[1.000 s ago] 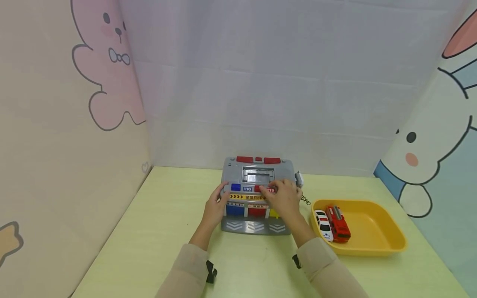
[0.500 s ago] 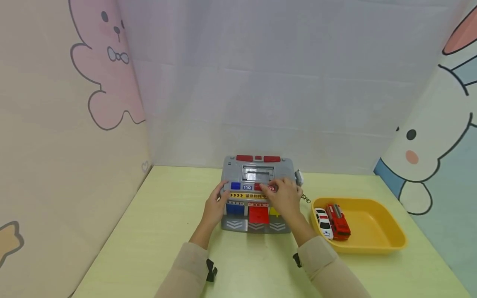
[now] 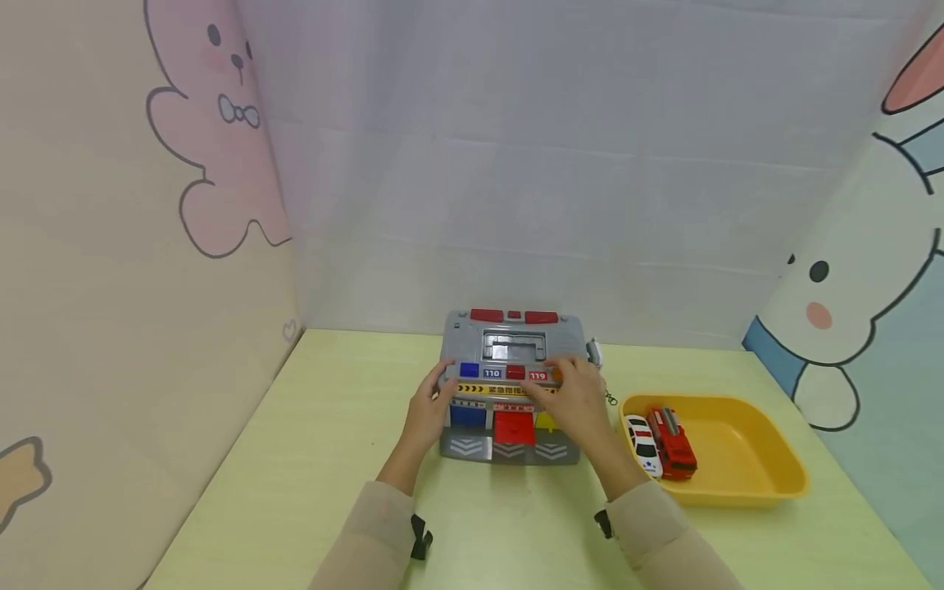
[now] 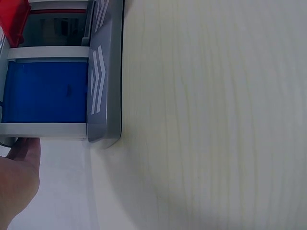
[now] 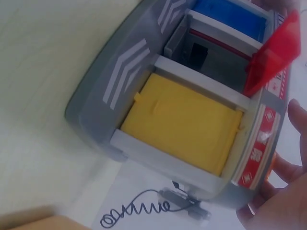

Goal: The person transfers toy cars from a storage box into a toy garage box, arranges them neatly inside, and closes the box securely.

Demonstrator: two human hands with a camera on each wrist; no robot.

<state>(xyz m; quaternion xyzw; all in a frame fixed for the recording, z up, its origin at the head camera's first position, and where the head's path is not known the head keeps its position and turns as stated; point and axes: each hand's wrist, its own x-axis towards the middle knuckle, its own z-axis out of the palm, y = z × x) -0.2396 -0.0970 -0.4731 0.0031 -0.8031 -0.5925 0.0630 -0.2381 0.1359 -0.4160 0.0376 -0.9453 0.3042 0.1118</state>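
Observation:
A grey toy emergency station (image 3: 509,393) stands at the table's back, with blue, red and orange buttons and three garage doors. Its red door (image 5: 278,52) is swung up, baring a dark bay; the blue door (image 4: 45,91) and yellow door (image 5: 182,122) are down. My left hand (image 3: 425,414) grips the station's left side, thumb in front. My right hand (image 3: 578,401) lies at the right end of the button row, fingers by the orange button (image 3: 557,374), thumb apart below the 119 label. Whether a fingertip presses that button cannot be seen.
Right of the station, a yellow tray (image 3: 767,442) holds a white toy police car (image 3: 644,447) and a red toy fire truck (image 3: 673,442). A small handset on a coiled cord (image 5: 139,208) hangs off the station's right side. Curtain-like walls stand behind and beside the table.
The red garage door has flipped up from its lowered place. My right hand has moved right, off the red button, uncovering the 119 label. My left hand stays at the station's left side.

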